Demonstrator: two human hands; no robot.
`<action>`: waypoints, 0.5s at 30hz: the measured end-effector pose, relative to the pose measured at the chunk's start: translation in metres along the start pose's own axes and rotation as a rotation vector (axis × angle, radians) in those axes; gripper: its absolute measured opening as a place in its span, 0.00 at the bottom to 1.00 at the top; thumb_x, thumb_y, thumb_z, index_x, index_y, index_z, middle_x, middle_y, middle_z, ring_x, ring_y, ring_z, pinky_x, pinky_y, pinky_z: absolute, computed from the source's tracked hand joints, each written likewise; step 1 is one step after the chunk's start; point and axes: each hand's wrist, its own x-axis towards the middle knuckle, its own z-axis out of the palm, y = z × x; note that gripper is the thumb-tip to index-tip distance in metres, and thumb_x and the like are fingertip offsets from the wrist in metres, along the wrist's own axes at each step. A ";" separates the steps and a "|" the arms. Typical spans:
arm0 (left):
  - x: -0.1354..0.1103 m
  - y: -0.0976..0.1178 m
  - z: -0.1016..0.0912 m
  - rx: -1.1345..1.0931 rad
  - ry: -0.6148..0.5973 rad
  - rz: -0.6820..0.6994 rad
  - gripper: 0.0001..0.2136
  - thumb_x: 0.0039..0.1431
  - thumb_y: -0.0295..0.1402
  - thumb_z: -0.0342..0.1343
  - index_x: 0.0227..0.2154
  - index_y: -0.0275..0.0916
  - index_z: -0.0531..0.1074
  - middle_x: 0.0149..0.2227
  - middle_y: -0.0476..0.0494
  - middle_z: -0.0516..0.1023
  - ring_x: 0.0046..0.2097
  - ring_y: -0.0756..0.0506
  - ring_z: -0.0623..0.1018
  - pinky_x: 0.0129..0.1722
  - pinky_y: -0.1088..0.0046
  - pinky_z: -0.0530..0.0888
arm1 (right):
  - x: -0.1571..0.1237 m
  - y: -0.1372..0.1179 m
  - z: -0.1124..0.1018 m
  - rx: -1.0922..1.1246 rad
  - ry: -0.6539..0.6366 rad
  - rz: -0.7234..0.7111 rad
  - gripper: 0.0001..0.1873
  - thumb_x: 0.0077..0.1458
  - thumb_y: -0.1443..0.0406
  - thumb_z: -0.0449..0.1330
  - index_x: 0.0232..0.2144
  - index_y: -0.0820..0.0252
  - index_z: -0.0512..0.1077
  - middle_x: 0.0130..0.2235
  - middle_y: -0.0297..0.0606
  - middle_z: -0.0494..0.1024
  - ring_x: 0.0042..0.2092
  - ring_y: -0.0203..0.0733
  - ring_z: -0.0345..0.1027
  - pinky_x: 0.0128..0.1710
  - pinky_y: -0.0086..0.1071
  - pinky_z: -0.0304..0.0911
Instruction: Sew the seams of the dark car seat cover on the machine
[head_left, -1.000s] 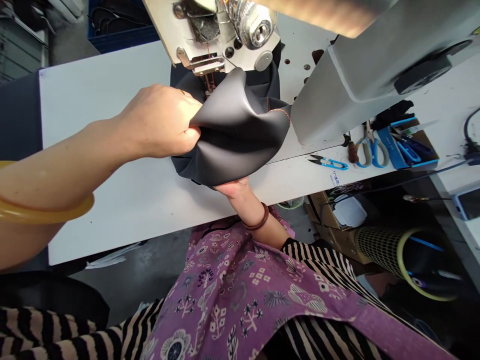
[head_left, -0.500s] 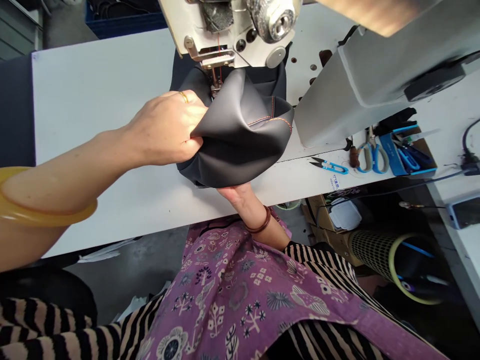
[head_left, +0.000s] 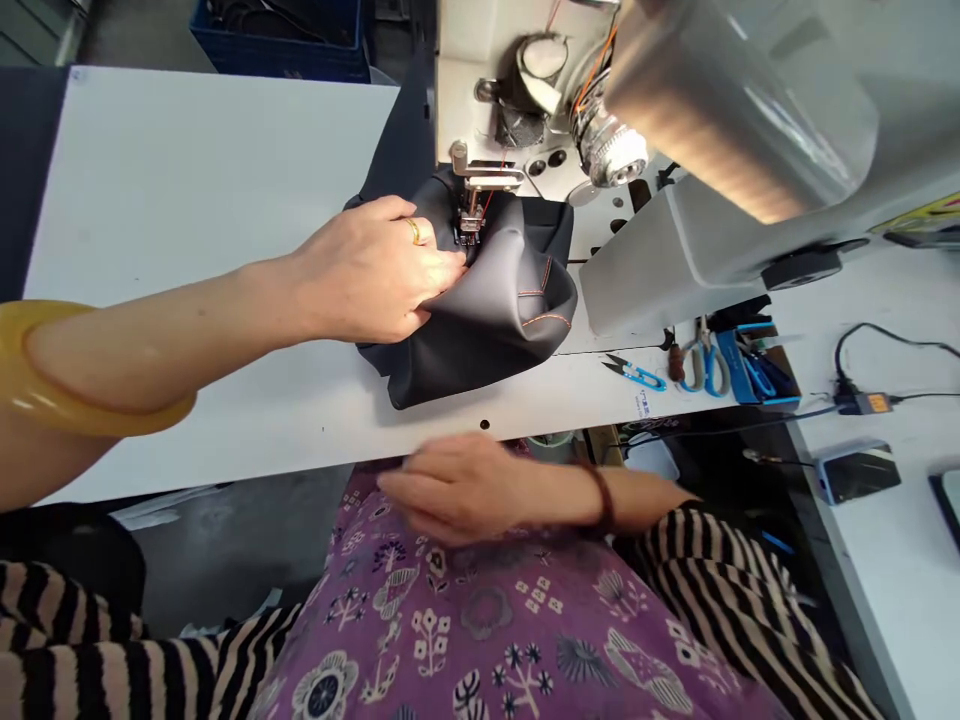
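Head view | white tabletop point(head_left: 187, 180) stretched left from the sewing machine point(head_left: 630, 255); blue crate point(head_left: 281, 50) stood past its far edge, grey floor point(head_left: 240, 545) showed below | black leather-like piece point(head_left: 480, 345) lay under presser foot point(head_left: 470, 228), inside front edge | left hand point(head_left: 375, 275) clamped on piece | right hand point(head_left: 461, 490) blurred by front edge, fingers bent, closure could not be told | thread snips point(head_left: 636, 373) lay rightward

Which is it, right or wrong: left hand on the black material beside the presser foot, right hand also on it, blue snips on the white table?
Wrong on the right hand: the head view shows it apart from the black material, in front of the purple apron. The rest stands.
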 end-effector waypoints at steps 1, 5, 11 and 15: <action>-0.001 -0.001 0.000 0.002 -0.005 -0.009 0.11 0.52 0.32 0.47 0.34 0.37 0.73 0.28 0.49 0.68 0.40 0.46 0.76 0.51 0.62 0.72 | 0.001 -0.016 -0.021 -0.266 0.002 -0.115 0.20 0.57 0.53 0.49 0.41 0.54 0.75 0.34 0.40 0.77 0.43 0.47 0.73 0.56 0.47 0.67; -0.003 -0.007 0.001 -0.126 -0.039 -0.111 0.12 0.52 0.37 0.49 0.31 0.37 0.75 0.34 0.49 0.76 0.46 0.43 0.76 0.48 0.61 0.73 | 0.018 -0.056 -0.096 -0.910 0.280 0.055 0.23 0.63 0.60 0.50 0.55 0.67 0.68 0.52 0.50 0.73 0.59 0.57 0.64 0.62 0.55 0.58; -0.009 0.005 0.012 -0.147 0.050 -0.058 0.21 0.56 0.33 0.51 0.50 0.34 0.76 0.50 0.40 0.80 0.50 0.36 0.77 0.39 0.63 0.76 | 0.003 -0.031 -0.086 -1.139 0.179 0.210 0.25 0.64 0.74 0.38 0.53 0.72 0.70 0.54 0.57 0.73 0.56 0.55 0.65 0.63 0.55 0.52; -0.011 0.020 0.014 -0.097 0.085 -0.063 0.19 0.59 0.32 0.50 0.51 0.34 0.76 0.54 0.36 0.78 0.47 0.38 0.79 0.41 0.63 0.76 | -0.002 -0.021 -0.077 -1.156 0.196 0.229 0.27 0.66 0.72 0.35 0.54 0.67 0.70 0.57 0.53 0.72 0.56 0.53 0.63 0.65 0.52 0.51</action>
